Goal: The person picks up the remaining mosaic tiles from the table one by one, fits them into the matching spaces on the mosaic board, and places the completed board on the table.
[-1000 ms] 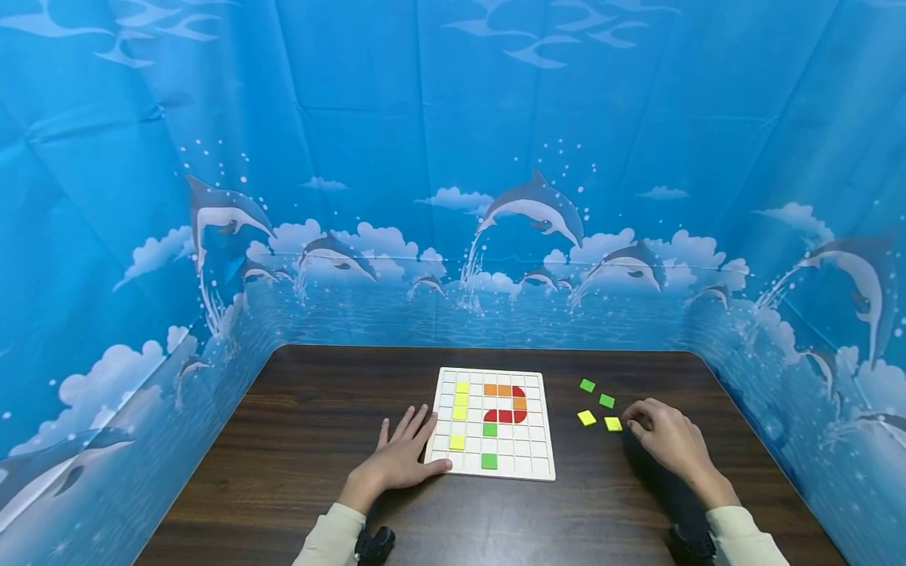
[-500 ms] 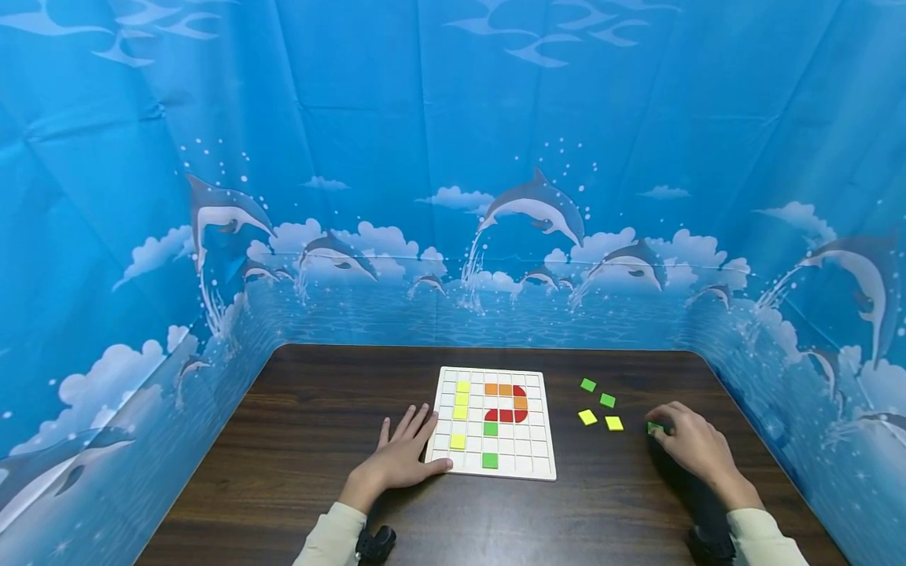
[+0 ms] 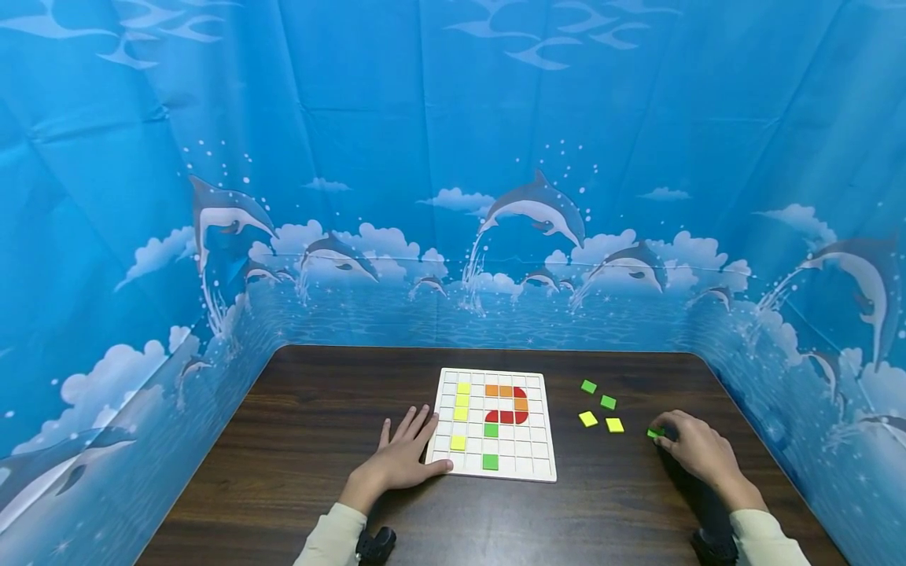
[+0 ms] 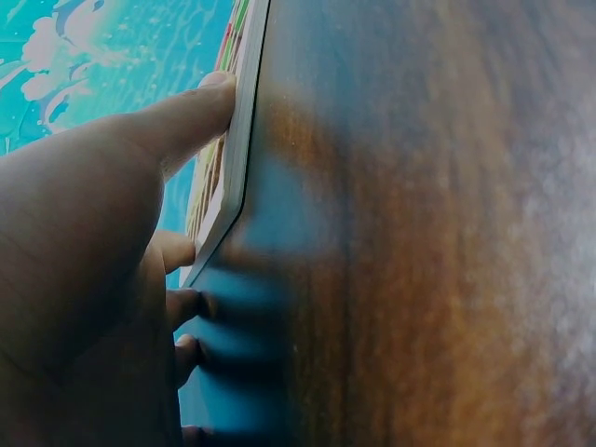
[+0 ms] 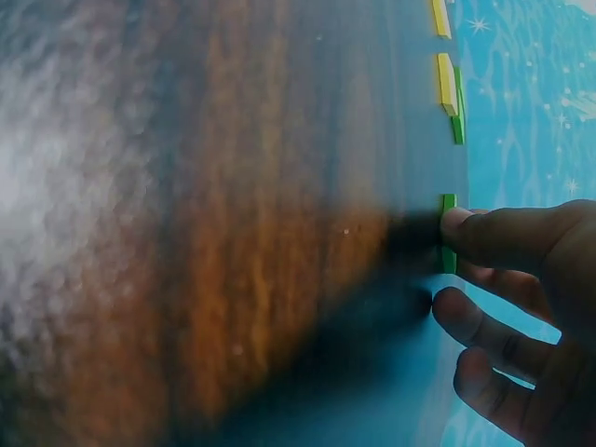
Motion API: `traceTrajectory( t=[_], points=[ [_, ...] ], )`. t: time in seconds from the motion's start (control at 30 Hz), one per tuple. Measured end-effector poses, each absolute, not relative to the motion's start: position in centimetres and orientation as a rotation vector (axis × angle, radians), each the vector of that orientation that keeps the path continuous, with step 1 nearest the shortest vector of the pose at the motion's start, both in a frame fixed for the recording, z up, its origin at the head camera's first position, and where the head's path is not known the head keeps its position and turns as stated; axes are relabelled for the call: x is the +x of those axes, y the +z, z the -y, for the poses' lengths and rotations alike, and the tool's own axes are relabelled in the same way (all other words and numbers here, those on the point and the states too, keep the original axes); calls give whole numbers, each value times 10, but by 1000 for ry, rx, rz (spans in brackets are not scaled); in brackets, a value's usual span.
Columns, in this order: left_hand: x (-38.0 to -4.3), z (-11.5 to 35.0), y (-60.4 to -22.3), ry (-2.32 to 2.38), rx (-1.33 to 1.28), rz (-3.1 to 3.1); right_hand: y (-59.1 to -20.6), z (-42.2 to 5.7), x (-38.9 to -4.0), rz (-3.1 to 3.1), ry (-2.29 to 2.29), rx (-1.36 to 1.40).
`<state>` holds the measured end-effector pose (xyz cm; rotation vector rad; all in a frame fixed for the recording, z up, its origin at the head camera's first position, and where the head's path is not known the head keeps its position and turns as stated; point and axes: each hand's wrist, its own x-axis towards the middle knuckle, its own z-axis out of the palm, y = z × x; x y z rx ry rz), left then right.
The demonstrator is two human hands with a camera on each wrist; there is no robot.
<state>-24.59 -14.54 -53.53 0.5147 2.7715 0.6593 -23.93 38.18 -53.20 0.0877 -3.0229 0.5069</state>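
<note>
A white gridded board [image 3: 520, 464] lies on the table, bearing yellow, orange, red and green pieces. My left hand [image 3: 399, 460] rests at its left side with fingers spread, the thumb on the board's near corner. The left wrist view shows that thumb [image 4: 191, 116] along the board's edge. Right of the board, my right hand [image 3: 697, 448] pinches a green square tile [image 3: 654, 433] between thumb and forefinger, low at the tabletop. In the right wrist view this green tile [image 5: 449, 233] stands out beside the thumb, the other fingers loosely bent.
Two green tiles [image 3: 608, 402] and two yellow tiles [image 3: 615, 425] lie between the board and my right hand. A blue dolphin-print curtain [image 3: 453, 196] surrounds the dark wooden table [image 3: 297, 409] on the far side and flanks.
My right hand has moved right from beside the near yellow tile to the green tile, which now shows at its fingertips. The left hand and board keep their places.
</note>
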Motion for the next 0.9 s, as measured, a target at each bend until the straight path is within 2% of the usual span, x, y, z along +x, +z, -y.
traceTrajectory(
  t=[0.23, 0.9],
  points=[
    [-249, 150, -546, 722, 565, -2781, -533, -381, -238, 2985, 514, 94],
    [-245, 146, -535, 666, 531, -2768, -531, -379, -237, 2976, 500, 80]
  ],
)
